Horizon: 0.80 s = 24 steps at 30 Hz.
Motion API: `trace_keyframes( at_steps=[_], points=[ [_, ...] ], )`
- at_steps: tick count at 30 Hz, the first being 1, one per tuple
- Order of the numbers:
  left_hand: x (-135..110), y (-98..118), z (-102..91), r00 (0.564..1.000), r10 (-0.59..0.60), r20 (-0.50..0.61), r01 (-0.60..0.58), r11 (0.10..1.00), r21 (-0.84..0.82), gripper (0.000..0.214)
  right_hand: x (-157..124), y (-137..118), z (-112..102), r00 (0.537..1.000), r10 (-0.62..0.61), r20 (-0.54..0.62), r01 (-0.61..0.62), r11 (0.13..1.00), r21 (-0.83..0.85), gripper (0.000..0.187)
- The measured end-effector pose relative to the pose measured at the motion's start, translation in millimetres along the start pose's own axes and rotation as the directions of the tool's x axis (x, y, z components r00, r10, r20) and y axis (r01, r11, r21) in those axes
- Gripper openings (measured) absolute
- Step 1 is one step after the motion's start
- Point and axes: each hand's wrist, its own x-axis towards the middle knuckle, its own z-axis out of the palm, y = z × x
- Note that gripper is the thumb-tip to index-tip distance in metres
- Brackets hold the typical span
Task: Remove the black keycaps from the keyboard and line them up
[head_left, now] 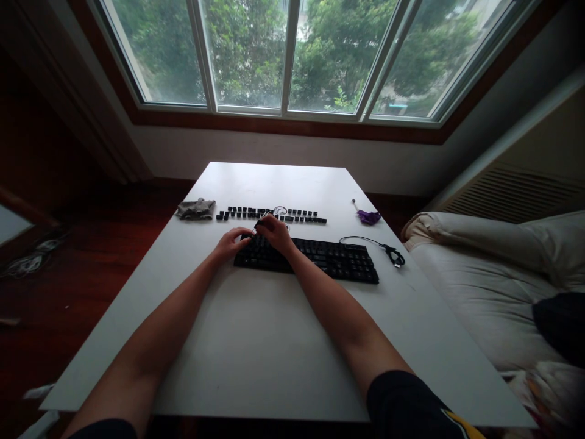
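A black keyboard lies across the middle of the white table. My left hand rests at the keyboard's left end, fingers curled against its edge. My right hand hovers over the upper left keys, its fingers pinched on a small dark piece that looks like a keycap. Behind the keyboard, several loose black keycaps lie in rows, with a thin wire keycap puller among them.
A grey cloth lies left of the keycap rows. A purple-tipped brush sits at the back right. The keyboard's cable coils to its right. A cushioned seat stands right of the table; a window is ahead.
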Motion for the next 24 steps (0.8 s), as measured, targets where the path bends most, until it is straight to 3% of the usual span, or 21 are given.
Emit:
trace_keyframes(
  at_steps=[12, 16, 21, 24],
  points=[
    [-1.2, -8.5, 1.8, 0.999, -0.037, 0.020, 0.038, 0.994, -0.101, 0.035, -0.6, -2.2, 6.0, 0.997, 0.070, -0.029, -0.073, 0.988, -0.133, 0.021],
    [-1.0, -5.9, 1.5, 0.997, -0.060, 0.040, 0.065, 0.988, -0.137, 0.035, 2.0, 4.8, 8.1, 0.994, 0.094, -0.046, -0.098, 0.991, -0.096, 0.020],
    [-2.8, -2.2, 4.2, 0.994, -0.092, 0.053, 0.103, 0.960, -0.260, 0.051, 5.1, 11.9, 7.0, 0.985, 0.166, -0.040, -0.167, 0.985, -0.034, 0.025],
    [-3.6, 0.3, 6.3, 0.998, -0.057, 0.016, 0.059, 0.978, -0.198, 0.043, 7.3, 15.7, 5.9, 0.974, 0.223, -0.042, -0.224, 0.975, -0.007, 0.025]
  ],
)
